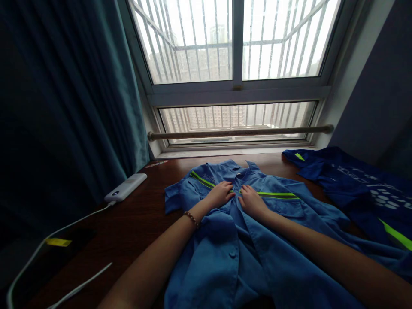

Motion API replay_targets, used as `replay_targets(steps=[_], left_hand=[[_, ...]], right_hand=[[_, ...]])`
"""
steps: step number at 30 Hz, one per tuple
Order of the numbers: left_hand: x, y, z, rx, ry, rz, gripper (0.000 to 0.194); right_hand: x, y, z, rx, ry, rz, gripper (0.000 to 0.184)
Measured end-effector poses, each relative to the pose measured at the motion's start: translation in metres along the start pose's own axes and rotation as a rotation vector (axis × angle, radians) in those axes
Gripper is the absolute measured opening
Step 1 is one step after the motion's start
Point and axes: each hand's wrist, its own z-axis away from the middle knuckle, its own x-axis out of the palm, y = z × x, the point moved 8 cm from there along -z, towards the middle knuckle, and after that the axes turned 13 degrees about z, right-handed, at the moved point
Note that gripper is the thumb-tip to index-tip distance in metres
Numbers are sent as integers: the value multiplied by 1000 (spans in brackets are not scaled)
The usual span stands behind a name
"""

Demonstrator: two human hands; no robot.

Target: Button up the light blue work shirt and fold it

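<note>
A blue work shirt (206, 253) with yellow-green stripes across the chest lies face up, its collar towards the window and its front parted below the chest. My left hand (221, 194), with a beaded bracelet at the wrist, has its fingers curled on one front edge just below the collar. Opposite it, my right hand (252, 201) pinches the other front edge, a small gap away. The fingertips are partly hidden against the cloth. Lower down, a button (232, 253) shows on the left front panel.
On the right lies a dark blue garment (350, 182) with white print. A white power bank (126, 187) with a cable stands at left on the brown wooden table (141, 231), beside a blue curtain (106, 98). A rail (238, 133) crosses the barred window behind.
</note>
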Motion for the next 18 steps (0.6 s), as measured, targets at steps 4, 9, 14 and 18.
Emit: replay_targets(steps=[4,9,14,18], left_hand=[[-8,4,2,-28,76,31,30],[-13,6,4,-40,133,48,27],[-13,6,4,-29,147,61,22],[-11,5,3,-34,127,58,22]], right_hand=[[-18,3,8,-40,76,-75,30],[-24,11,5,27,87,-105,25],[-13,26,4,223,49,-102,23],[-8,33,1,317,28,-49,46]])
